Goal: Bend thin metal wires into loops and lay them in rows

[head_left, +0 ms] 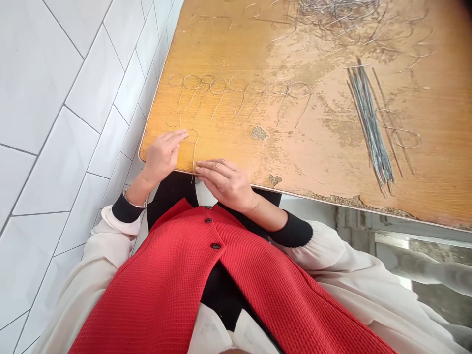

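Note:
A thin wire piece (194, 147), bent into a loop at its top, lies on the worn wooden table (236, 49) near its front left corner. My left hand (162, 155) pinches the loop end with fingers pressed together. My right hand (224, 182) holds the wire's straight lower end at the table edge, fingers closed on it. Just beyond, a row of several looped wire hooks (239, 93) lies side by side.
A bundle of straight grey wires (370, 125) lies at the right, with a looped wire (403, 140) beside it. A tangled heap of wire (339, 12) sits at the far edge. A white tiled wall (66, 123) runs along the left.

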Tool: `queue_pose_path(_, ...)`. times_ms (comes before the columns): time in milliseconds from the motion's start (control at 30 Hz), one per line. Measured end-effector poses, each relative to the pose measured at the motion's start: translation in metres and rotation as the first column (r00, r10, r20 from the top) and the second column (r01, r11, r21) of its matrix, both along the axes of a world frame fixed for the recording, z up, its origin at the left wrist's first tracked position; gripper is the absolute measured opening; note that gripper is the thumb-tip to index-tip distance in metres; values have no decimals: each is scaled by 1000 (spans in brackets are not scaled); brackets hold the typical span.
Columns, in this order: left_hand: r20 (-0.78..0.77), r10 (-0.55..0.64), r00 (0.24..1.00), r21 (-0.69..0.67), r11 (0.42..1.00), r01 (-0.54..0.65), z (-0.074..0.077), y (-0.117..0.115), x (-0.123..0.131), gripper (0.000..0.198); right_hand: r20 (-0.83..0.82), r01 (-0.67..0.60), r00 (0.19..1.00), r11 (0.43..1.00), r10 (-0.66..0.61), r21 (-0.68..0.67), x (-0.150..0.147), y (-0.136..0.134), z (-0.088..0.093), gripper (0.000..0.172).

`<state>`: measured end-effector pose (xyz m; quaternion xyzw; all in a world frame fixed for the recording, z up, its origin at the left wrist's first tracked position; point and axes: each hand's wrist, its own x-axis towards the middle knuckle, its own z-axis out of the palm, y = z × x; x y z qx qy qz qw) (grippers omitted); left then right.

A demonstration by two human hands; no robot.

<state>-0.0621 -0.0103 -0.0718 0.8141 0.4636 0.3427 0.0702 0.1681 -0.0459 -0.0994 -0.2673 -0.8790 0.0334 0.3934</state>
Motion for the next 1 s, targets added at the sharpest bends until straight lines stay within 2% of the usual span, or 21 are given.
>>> queue_pose_path(100,-69,23,997,69,997,-18,-6,-16,5,34,55,64,997,992,-58,-110,8,17,13,33)
queue_pose_path(233,-182,-3,983,93,995,20,-11,-29,10,34,276,99,960,973,-38,-208,5,39,27,45)
queue_pose_path(367,-291,2,957,15,1000,2,-17,-25,12,53,442,102,897,973,1,-209,-7,49,27,51)
queue_pose_path(467,-351,-9,936,-68,998,-16,-17,-18,14,58,497,107,868,972,12,-211,-11,53,23,55)
queue_pose_path(667,-431,-71,899,-183,983,-10,0,-4,18,57,525,187,850,957,-44,-222,-16,63,24,60)
queue_pose_path(800,-449,-70,891,-195,981,-21,8,-3,18,52,501,236,862,940,-84,-247,-17,67,27,58)
queue_pose_path(900,-369,-6,929,-162,985,-58,8,-7,14,42,420,282,895,920,-150,-271,-10,70,31,50)
queue_pose_path(1000,-250,150,957,-158,968,-193,10,-6,8,32,337,385,902,859,-271,-338,-1,81,38,39)
